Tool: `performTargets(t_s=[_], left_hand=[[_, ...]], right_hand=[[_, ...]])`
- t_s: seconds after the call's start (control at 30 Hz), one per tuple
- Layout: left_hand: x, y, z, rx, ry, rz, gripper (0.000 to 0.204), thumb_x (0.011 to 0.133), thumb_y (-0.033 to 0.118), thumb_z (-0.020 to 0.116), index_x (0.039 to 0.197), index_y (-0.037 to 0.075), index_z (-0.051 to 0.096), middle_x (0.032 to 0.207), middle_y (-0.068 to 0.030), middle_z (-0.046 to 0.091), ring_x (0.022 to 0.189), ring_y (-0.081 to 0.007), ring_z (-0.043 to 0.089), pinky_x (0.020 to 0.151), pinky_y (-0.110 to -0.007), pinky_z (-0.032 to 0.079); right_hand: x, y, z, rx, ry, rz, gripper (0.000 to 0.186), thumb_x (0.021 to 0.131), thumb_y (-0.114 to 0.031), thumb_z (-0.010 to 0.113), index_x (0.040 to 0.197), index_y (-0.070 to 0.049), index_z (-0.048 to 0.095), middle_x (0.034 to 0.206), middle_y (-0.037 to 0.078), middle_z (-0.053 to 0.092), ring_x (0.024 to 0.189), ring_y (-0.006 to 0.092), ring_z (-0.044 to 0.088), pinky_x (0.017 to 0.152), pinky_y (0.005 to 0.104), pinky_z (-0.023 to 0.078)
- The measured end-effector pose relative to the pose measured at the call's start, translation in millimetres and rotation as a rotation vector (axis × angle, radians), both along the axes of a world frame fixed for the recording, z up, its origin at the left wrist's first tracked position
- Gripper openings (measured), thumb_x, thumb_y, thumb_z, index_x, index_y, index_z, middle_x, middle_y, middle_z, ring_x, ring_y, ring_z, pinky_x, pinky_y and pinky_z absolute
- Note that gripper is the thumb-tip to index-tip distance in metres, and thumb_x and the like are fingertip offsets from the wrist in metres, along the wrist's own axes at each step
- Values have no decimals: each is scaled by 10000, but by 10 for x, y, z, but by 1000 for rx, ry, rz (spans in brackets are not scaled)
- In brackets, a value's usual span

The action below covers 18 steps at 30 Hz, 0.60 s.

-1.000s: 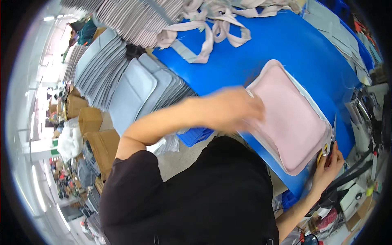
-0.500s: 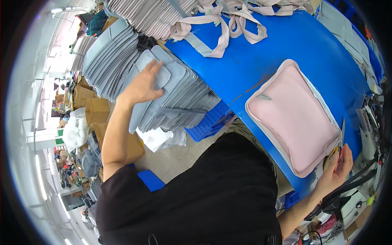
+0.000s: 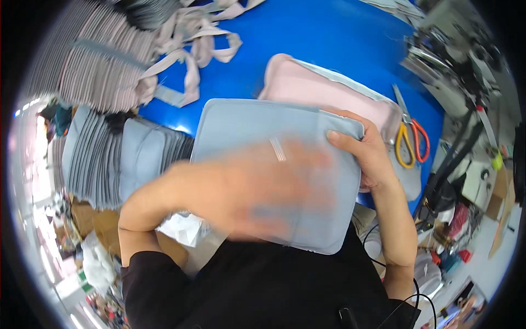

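Observation:
A grey-blue rounded fabric panel [image 3: 230, 123] is up in front of my chest, with a small pale striped mark on its face. My right hand [image 3: 364, 145] grips its far right corner, thumb on top and fingers behind. Across the panel's middle sweeps my left hand [image 3: 263, 186], its fingers smeared by motion, so whether it touches the cloth is unclear. Beyond the panel, partly covered by it, a pink padded piece with a white edge [image 3: 323, 85] lies on the blue table [image 3: 307, 33]. Scissors with yellow and red handles [image 3: 408, 131] rest to its right.
At the left stand stacks of grey-blue panels [image 3: 90, 159] and a tall pile of pinkish-grey panels [image 3: 93, 60]. Pink fabric strips [image 3: 192, 66] lie loosely on the table's far left. Dark machine parts [image 3: 444, 71] border the table at the right.
My left hand has come from the stack to the middle, and a grey-blue panel is now before me. My right hand has let go of the scissors and grips the panel. The view has turned.

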<state>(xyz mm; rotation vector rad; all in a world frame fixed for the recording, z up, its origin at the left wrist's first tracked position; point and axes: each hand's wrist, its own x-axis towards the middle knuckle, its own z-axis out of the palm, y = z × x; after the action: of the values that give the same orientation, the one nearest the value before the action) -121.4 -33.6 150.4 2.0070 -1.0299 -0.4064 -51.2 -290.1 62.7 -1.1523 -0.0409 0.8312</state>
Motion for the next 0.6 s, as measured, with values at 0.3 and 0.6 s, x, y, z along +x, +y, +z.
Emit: performTargets(t_s=[0.3,0.6], left_hand=[[890,655,-640,-13,858,469,412,1040,384,682,851,21,729,682,42,608,589,-47,531,525,-237,440],[1015,413,-589,-144,813,422,360,1035,270,696,782,13,704,701,57,571,674,-33,456,634,-259,406]], right_hand=[[272,-998,106,-280,-301,309,231,860,-147,856,1026,-29,748,919,-18,714,857,78,624,807,250,499],[746,-555,82,-331,-441,592,386,1054,-292,676,794,-21,587,725,-64,431,708,62,370,610,298,348]])
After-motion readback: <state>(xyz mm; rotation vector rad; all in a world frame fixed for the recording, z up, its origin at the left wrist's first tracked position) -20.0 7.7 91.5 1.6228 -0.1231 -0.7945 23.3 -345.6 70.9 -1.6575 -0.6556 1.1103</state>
